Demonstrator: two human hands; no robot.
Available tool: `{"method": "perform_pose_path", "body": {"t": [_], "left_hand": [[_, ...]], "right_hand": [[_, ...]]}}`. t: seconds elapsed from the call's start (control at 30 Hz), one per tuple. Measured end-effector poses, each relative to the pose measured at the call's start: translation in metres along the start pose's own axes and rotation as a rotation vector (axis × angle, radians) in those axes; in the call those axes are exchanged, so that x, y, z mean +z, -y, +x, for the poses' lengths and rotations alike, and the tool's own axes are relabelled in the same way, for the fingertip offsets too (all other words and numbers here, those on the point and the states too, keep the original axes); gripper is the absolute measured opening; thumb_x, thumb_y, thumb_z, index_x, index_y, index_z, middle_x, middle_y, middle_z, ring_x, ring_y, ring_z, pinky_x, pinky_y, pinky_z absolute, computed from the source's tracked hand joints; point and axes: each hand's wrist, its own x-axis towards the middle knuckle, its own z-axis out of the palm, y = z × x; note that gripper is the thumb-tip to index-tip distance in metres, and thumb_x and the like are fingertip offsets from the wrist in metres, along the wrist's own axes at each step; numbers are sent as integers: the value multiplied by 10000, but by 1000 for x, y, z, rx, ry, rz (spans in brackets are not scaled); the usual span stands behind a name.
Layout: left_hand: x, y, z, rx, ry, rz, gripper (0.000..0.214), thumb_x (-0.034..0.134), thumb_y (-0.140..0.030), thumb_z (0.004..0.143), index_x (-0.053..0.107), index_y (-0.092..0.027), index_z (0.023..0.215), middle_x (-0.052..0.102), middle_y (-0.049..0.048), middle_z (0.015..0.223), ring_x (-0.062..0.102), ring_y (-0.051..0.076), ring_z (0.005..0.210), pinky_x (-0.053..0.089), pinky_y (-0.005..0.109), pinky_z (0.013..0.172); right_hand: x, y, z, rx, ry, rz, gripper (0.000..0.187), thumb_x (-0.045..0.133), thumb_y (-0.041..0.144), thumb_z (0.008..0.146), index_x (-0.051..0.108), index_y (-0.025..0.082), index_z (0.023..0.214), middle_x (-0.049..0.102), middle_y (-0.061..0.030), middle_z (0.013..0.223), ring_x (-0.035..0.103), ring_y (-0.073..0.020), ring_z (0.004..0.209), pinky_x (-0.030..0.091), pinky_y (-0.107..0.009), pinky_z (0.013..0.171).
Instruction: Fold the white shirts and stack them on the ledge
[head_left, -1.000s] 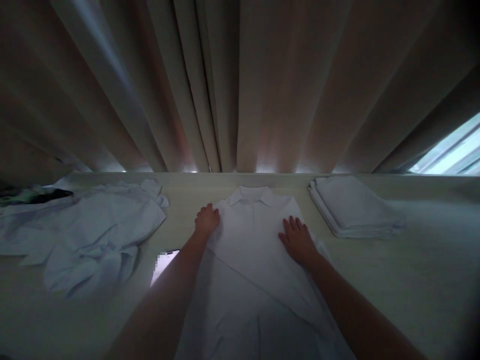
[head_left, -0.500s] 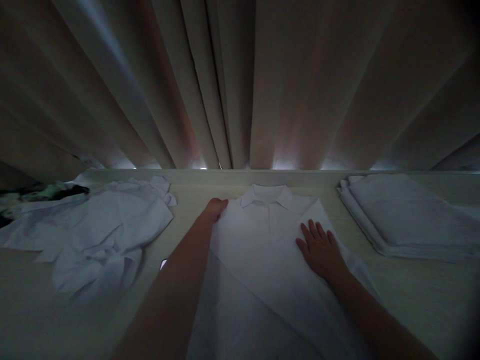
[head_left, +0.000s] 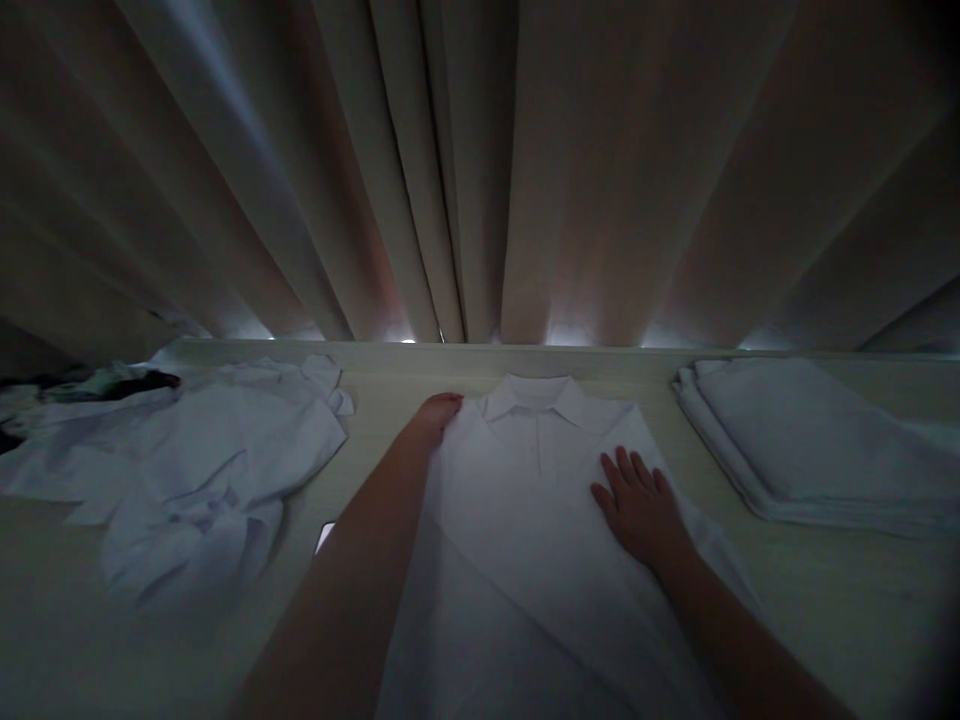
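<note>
A white collared shirt (head_left: 517, 540) lies spread on the pale tabletop, its collar toward the far edge and its lower part running out of view. At the shirt's left shoulder edge, my left hand (head_left: 437, 415) is closed on the fabric, with its fingertips partly hidden. My right hand (head_left: 637, 505) rests flat on the right side of the chest, fingers apart, holding nothing. A long diagonal crease crosses the shirt below the placket.
Crumpled white garments (head_left: 225, 450) lie on the left, with darker cloth (head_left: 127, 383) behind them. A folded white stack (head_left: 817, 440) is on the right. Part of a phone-like object (head_left: 324, 536) shows beside my left forearm. Long curtains (head_left: 600, 180) hang behind the tabletop (head_left: 825, 600).
My left hand has shifted slightly right at the shoulder, and the cloth there has moved a little with it. My right hand stays nearly in place on the shirt.
</note>
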Motion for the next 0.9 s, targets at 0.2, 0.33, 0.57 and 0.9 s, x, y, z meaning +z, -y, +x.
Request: {"method": "perform_pose_path", "body": {"t": [0.2, 0.33, 0.57, 0.9], "left_hand": [[-3, 2, 4, 165, -252, 167, 388, 387, -192, 804, 545, -168, 1158, 642, 82, 1003, 609, 149, 828, 466, 257, 703], [-4, 11, 1, 227, -308, 339, 398, 415, -142, 766, 568, -150, 1134, 591, 107, 1124, 536, 195, 1037, 400, 302, 888], [20, 15, -16, 458, -348, 738, 499, 407, -390, 814, 413, -216, 1282, 255, 107, 1427, 230, 311, 1287, 184, 463, 1031], [43, 31, -5, 489, -114, 1059, 693, 117, -634, 810, 222, -252, 1379, 165, 85, 1462, 87, 332, 1324, 111, 512, 1026]], "right_hand": [[-1, 0, 0, 11, 2, -2, 602, 202, 510, 869, 322, 174, 1353, 204, -92, 1443, 130, -279, 1317, 111, -498, 1034], [-1, 0, 0, 10, -3, -5, 601, 211, 511, 869, 318, 175, 1355, 199, -90, 1445, 129, -276, 1318, 110, -490, 1036], [-1, 0, 1, 15, 5, 5, 599, 211, 510, 869, 316, 178, 1356, 192, -82, 1448, 112, -275, 1321, 96, -487, 1041], [-6, 2, 1, 16, 21, -3, 596, 190, 513, 879, 297, 184, 1364, 183, -83, 1451, 102, -268, 1323, 79, -480, 1043]]}}
